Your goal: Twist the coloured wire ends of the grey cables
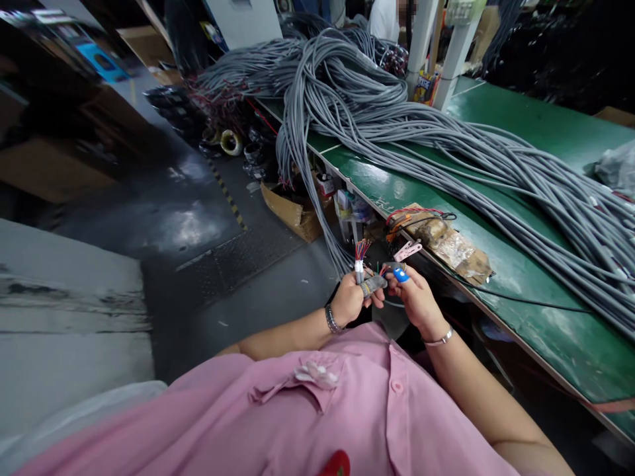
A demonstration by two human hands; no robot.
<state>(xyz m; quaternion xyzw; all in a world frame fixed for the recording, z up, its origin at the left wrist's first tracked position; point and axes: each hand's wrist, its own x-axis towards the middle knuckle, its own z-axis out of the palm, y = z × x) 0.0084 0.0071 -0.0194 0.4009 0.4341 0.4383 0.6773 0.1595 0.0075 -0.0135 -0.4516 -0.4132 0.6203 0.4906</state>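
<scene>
My left hand (348,301) is closed around the ends of grey cables. Above its fingers stick up cable ends (359,270) with white wrapping and a spray of thin red, blue and orange wires (362,248). A grey cover sits on its thumb. Close beside it on the right, my right hand (415,299) is pinched at thin coloured wires (383,270); blue tape or a cover (401,275) wraps its thumb. Which wires lie between the right fingertips is too small to tell. A pink clip (407,250) is just above this hand.
Long grey cables (347,86) lie heaped along the green table (501,261) and hang over its edge. A taped cardboard piece (454,248) lies at the table edge. Below stands an open cardboard box (292,215). A person (384,20) is behind the table.
</scene>
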